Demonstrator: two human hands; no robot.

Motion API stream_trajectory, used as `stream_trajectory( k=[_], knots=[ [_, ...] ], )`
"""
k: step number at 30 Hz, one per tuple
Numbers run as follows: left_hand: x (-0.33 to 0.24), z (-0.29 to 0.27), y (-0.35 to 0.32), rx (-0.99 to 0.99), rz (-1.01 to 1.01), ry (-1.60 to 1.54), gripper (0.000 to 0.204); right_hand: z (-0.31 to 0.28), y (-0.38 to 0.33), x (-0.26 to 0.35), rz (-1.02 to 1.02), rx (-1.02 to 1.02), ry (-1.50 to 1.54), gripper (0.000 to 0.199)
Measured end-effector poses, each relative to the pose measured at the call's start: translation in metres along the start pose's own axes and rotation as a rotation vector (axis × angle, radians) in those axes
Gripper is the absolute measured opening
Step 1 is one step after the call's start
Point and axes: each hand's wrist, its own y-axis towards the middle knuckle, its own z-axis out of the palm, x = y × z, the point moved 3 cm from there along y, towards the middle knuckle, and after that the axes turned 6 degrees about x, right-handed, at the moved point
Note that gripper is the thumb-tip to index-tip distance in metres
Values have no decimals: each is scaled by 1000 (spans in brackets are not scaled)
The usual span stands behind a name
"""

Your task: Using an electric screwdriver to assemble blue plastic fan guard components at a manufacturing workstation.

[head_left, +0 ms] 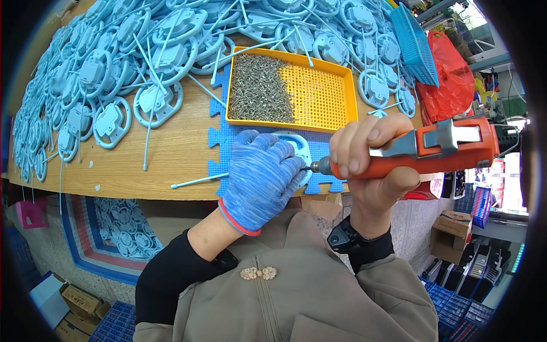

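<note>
My left hand point(259, 174), in a blue knitted glove with a red cuff, presses down on a light blue plastic ring-shaped part point(299, 149) and hides much of it. A thin light blue rod point(199, 180) sticks out to the left from under the glove. My bare right hand point(370, 154) is wrapped round an orange-red electric screwdriver point(439, 149), held level. Its dark bit points left and meets the plastic part beside my gloved fingers. Beneath lies a blue foam mat point(219, 137). Just beyond my hands, a yellow tray point(327, 94) holds many small silver screws point(259, 88).
Heaps of similar light blue ring parts point(94, 74) cover the far and left side of the wooden table point(122, 171). At the right stand a blue basket point(413, 45) and a red plastic bag point(447, 80). Below the table edge, a striped bin point(85, 239) holds more parts.
</note>
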Motion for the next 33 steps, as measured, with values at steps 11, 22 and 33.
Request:
stream_trajectory(
  k=[11,22,33],
  knots=[
    [2,7,-5,34,-187,19,72,-8,-1,-10,26,-29,-97,58],
    [8,7,-3,36,-201,-31,71,-6,-1,-25,27,-4,109,42],
    [1,-49,-41,27,-219,60,58,-17,6,-12,40,-11,77,54]
  ],
)
